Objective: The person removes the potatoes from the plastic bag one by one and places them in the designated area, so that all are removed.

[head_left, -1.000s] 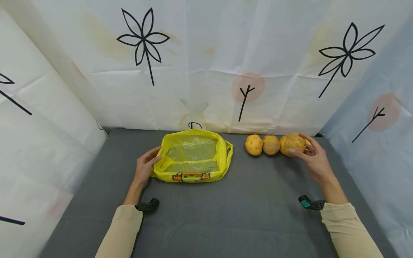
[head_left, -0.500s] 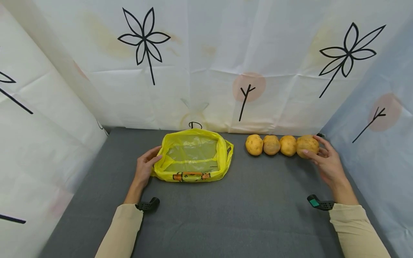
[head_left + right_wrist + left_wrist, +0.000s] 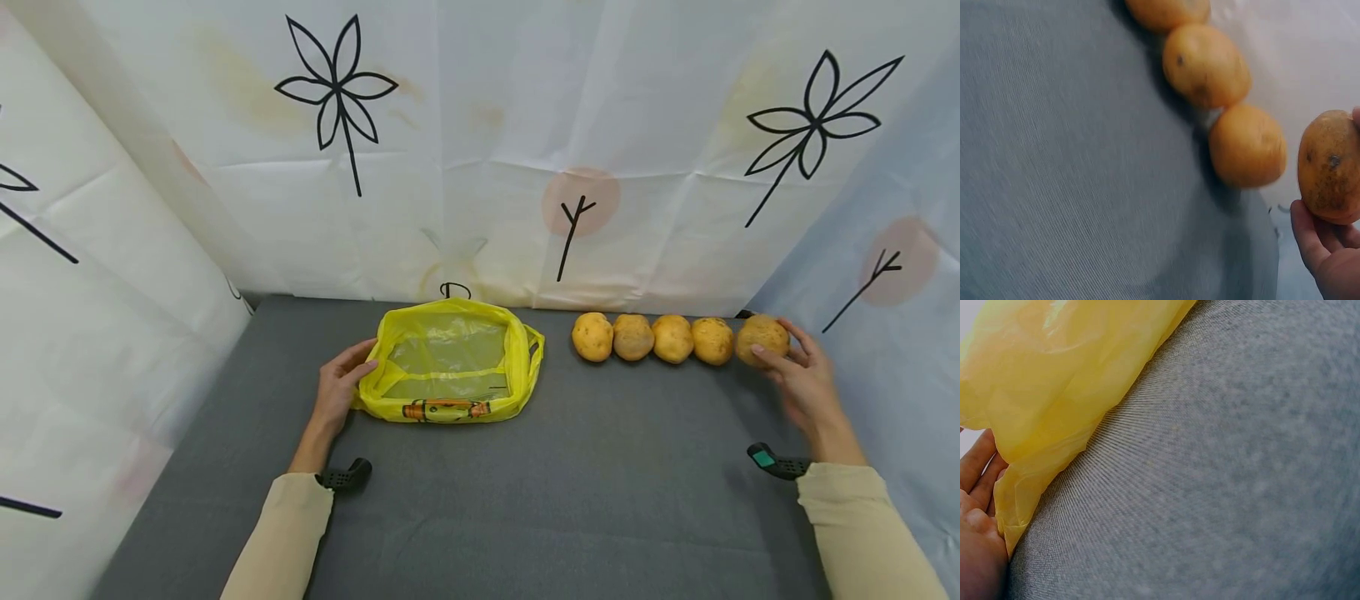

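In the head view, an opened yellow plastic bag (image 3: 442, 417) lies on the grey table, its mouth facing up and nothing visible inside. My left hand (image 3: 341, 379) holds the bag's left side, thumb at the rim; the left wrist view shows fingers (image 3: 977, 464) against the yellow film. At the far right, my right hand (image 3: 810, 379) grips a potato (image 3: 762, 339) between thumb and fingers. That potato (image 3: 1330, 167), with dark spots, appears raised off the cloth in the right wrist view. To its left sits a row of several potatoes, the nearest potato (image 3: 712, 341) just beside it.
Grey cloth covers the table (image 3: 525, 500). A patterned white curtain (image 3: 487, 233) stands right behind the bag and the potato row, and a bluish side curtain (image 3: 885, 375) rises close to my right hand. Each wrist wears a black device (image 3: 780, 462).
My right hand has carried its potato to the right, past the end of the row, uncovering the potatoes behind it. The left hand and the bag have stayed put.
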`<state>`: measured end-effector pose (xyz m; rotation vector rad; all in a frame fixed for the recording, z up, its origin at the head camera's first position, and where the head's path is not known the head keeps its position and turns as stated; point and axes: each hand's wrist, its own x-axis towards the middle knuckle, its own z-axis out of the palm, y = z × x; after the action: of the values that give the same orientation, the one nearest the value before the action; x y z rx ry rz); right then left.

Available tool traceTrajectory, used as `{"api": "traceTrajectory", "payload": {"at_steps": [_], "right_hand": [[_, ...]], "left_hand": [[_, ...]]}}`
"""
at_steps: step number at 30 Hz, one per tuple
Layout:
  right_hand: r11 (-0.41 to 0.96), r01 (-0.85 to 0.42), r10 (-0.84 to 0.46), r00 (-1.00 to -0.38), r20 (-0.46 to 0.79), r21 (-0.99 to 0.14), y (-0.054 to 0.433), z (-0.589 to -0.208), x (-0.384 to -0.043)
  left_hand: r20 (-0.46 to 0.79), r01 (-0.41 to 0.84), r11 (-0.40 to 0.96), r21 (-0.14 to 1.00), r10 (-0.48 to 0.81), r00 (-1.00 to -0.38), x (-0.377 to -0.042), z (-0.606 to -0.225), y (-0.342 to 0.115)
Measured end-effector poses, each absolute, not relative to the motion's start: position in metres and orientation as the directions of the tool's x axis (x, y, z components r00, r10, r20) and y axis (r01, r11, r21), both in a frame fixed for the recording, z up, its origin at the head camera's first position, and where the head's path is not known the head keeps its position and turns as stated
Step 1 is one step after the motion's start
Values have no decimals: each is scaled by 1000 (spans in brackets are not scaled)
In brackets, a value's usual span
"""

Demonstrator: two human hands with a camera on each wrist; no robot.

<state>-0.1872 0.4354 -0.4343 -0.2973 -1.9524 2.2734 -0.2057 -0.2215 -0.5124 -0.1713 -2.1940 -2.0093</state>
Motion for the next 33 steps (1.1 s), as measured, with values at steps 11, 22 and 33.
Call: {"api": "traceTrajectory", "payload": {"at_steps": [11,22,33], "right_hand": [[-65,186,293,-936,-197,-980,461,-444,-202],[7,263,244,-936,-253,-965,468,-452,-214],[245,316,235,-937,-260,-917,472,-455,-224]], "left_hand": [[182,180,69,981,-24,-983,-205,-514,-223],[185,182,73,981,-34,-982,-205,-514,-222],[189,186,74,980,-26,-982,-206,-515,-223]]}}
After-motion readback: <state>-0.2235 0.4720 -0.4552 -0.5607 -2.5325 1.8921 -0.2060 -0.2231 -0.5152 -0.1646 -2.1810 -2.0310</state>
